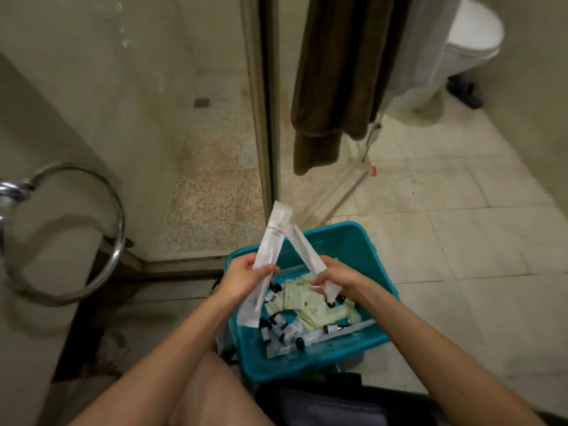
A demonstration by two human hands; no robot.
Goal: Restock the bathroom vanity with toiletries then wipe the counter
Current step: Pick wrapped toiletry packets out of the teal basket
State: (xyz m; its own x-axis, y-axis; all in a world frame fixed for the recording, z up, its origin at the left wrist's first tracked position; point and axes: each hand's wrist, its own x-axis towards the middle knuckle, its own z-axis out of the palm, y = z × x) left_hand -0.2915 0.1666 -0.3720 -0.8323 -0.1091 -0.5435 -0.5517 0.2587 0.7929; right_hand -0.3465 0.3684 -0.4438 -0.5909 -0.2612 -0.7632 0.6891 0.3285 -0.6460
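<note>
Bare knee point(196, 392) and a dark bag point(322, 401) sit closest, the person crouched over a teal bin point(307, 361) on the floor tiles. Each hand has one long white packet. The left hand point(246, 278) has its grip curled round the left packet point(270, 241) near its middle. The right hand point(338, 276) grips the right packet point(307, 250) low down. The two packets lean together and cross at their far tips above the bin.

Below them the bin holds small black-capped bottles point(276, 327) and pale sachets point(307, 305).

The risk I see is slippage. The wrappers look slick and the right grip sits near one end, so that packet could swing or drop onto the grubby floor near the shower glass point(267, 118). Rising with both hands full could also knock the bin over.
</note>
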